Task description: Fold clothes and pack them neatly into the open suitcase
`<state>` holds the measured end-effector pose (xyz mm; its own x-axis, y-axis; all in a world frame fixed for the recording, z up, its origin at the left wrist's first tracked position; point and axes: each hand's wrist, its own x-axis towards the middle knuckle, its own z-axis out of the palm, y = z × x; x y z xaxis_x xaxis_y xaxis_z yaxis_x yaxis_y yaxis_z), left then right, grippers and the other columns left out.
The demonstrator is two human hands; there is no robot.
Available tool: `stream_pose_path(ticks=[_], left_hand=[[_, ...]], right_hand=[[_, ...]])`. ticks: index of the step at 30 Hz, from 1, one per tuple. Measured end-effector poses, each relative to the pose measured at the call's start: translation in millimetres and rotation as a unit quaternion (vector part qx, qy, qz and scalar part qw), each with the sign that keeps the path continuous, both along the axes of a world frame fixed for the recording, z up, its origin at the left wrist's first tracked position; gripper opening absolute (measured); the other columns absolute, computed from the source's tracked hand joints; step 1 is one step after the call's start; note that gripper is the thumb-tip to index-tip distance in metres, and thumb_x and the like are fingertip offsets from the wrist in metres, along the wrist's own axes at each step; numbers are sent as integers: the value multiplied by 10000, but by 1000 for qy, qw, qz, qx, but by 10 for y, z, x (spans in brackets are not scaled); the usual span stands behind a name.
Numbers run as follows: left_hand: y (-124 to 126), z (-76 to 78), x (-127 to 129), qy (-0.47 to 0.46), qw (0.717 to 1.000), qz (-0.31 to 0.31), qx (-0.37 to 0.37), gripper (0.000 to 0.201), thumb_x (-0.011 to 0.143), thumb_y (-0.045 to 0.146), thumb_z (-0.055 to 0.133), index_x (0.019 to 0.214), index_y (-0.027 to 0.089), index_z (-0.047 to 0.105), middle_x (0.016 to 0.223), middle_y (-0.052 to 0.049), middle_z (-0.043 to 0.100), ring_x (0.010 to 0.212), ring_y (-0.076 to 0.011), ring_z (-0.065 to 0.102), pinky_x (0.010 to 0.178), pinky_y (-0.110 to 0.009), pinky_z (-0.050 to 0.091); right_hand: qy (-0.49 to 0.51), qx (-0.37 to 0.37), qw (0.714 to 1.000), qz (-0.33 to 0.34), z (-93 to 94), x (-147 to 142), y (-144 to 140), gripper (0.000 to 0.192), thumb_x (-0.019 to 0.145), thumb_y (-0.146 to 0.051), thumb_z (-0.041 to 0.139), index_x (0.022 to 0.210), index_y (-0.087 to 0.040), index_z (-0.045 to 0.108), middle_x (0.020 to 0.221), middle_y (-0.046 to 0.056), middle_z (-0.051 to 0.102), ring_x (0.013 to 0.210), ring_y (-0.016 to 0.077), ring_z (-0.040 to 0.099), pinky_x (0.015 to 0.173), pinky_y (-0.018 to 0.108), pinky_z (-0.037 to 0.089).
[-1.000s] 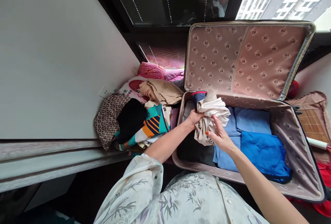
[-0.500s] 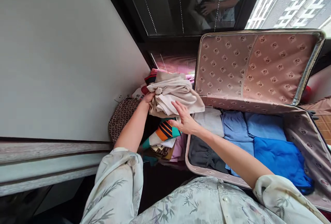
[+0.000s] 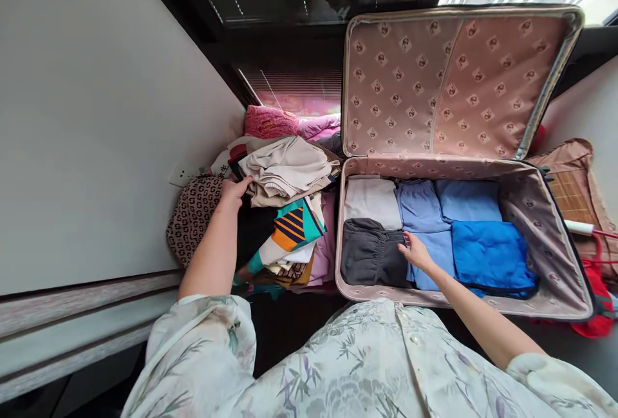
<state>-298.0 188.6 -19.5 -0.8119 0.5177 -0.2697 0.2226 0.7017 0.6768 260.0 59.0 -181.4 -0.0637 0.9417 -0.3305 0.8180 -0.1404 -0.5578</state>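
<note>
My left hand is at the left edge of a loosely folded beige garment, its thumb on the cloth and its other fingers partly hidden. The beige garment rests on a heap of clothes beside the suitcase. My right hand hovers over the open suitcase, fingers apart, holding nothing. Near its fingertips lie a folded dark grey garment and a light blue one. Behind these are a light grey folded garment and blue ones; a bright blue garment lies to the right.
A striped teal and orange garment lies in the heap. A brown patterned item stands against the wall. Pink cloth sits under the window. The suitcase lid stands upright. A red item is at the far right.
The beige garment has come down onto the heap, with my left hand still at its edge. My right hand has moved from beside it rightward over the suitcase. The view has shifted.
</note>
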Motion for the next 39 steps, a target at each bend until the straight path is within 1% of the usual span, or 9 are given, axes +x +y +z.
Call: stream_pose_path(ticks=[4, 8, 12, 16, 19, 24, 30, 34, 39], left_hand=[[-179, 251, 242, 261, 964, -35, 35, 605, 775, 160, 761, 1327, 90, 524, 1462, -236, 502, 1393, -373, 463, 1164, -564, 364], [-530, 395, 1177, 230, 933, -232, 155, 463, 843, 169, 637, 1298, 148, 550, 1346, -163, 577, 1303, -301, 539, 1127, -454, 429], [-889, 23, 2344, -34, 855, -507, 103, 457, 819, 239, 676, 1271, 210, 613, 1271, -121, 641, 1159, -274, 642, 1050, -395, 497], [-1045, -466, 3002, -78, 767, -637, -24, 884, 613, 219, 846, 1441, 222, 536, 1446, -187, 551, 1464, -389, 404, 1232, -507, 277], [-1079, -646, 3138, -109, 787, -602, -84, 968, 600, 246, 849, 1496, 272, 482, 1431, -168, 588, 1484, -400, 379, 1240, -536, 225], [-920, -647, 3058, -144, 799, -569, -129, 567, 640, 257, 798, 1199, 284, 704, 1113, -98, 745, 1220, -401, 629, 1045, -435, 478], [96, -479, 3008, -77, 700, -676, -216, 418, 512, 133, 848, 897, 254, 736, 960, -47, 759, 1097, -357, 691, 1032, -366, 500], [439, -633, 3164, 120, 758, -618, -168, 791, 580, 109, 860, 1327, 189, 609, 1459, -177, 568, 1442, -392, 444, 1224, -440, 288], [-28, -1133, 3456, 176, 895, -402, -80, 954, 814, 273, 775, 1593, 132, 244, 1662, -255, 244, 1551, -334, 271, 1241, -415, 233]], right_hand=[[-15, -19, 998, 53, -24, -170, 11, 555, 822, -283, 639, 1349, -125, 569, 1392, 221, 612, 1271, 335, 565, 1046, 477, 457], [-113, -52, 972, 201, 54, -491, 124, 621, 863, -358, 665, 1419, -146, 486, 1443, 229, 553, 1345, 354, 466, 1036, 466, 391], [-133, -90, 958, 237, 112, -663, 249, 602, 798, -405, 739, 1294, -118, 557, 1238, 219, 660, 1174, 349, 562, 962, 427, 383], [-97, -103, 942, 303, 243, -672, 198, 487, 730, -330, 769, 1163, -160, 624, 1135, 153, 710, 1084, 315, 619, 921, 371, 381], [-55, -72, 938, 335, 419, -594, -20, 494, 711, -273, 750, 1176, -165, 618, 1194, 142, 695, 1139, 309, 604, 948, 363, 367], [33, -18, 954, 298, 783, -400, -228, 403, 726, -252, 701, 1111, -165, 619, 1056, 105, 694, 1011, 275, 603, 855, 347, 382], [23, 156, 973, 169, 1264, -237, 448, 521, 848, -341, 658, 1337, -190, 559, 1242, 158, 613, 1138, 335, 527, 943, 444, 381], [2, 200, 976, 86, 1265, 52, 660, 666, 873, -304, 604, 1505, -187, 428, 1439, 203, 483, 1256, 384, 459, 981, 524, 412], [57, 168, 983, 40, 755, 705, 26, 553, 897, -320, 534, 1434, -197, 499, 1301, 176, 553, 1204, 352, 538, 995, 520, 480]])
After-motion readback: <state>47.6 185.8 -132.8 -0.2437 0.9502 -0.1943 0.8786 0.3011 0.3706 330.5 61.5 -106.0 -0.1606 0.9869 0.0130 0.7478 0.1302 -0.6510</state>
